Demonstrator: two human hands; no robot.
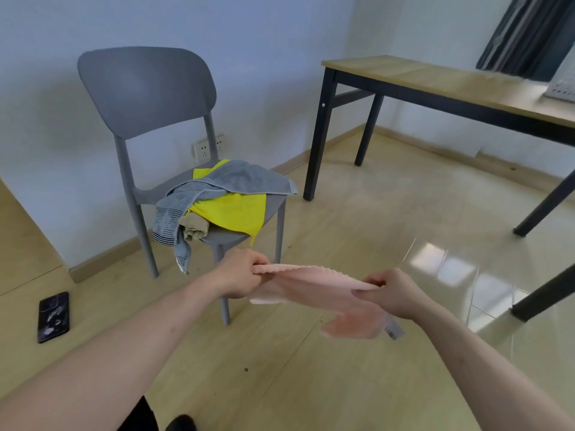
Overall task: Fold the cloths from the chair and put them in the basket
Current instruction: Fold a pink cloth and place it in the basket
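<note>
A pink cloth (pixel 314 286) is stretched in the air between my hands, in front of the grey chair (pixel 146 88). My left hand (pixel 241 275) pinches its left end and my right hand (pixel 393 292) grips its right end, where a tag hangs down. On the chair seat lie a grey towel (pixel 239 180), a yellow cloth (pixel 236 213) and an olive cloth (pixel 194 230), piled loosely. The grey towel hangs over the seat's front left edge. At the right edge a pale perforated basket (pixel 561 88) stands on the table, mostly cut off.
A wooden table with black legs (pixel 404 73) stands at the right, its legs reaching down to the floor. A dark phone (pixel 53 317) lies on the floor at the left. Wall sockets (pixel 207 147) sit behind the chair. Glossy floor spreads between chair and table.
</note>
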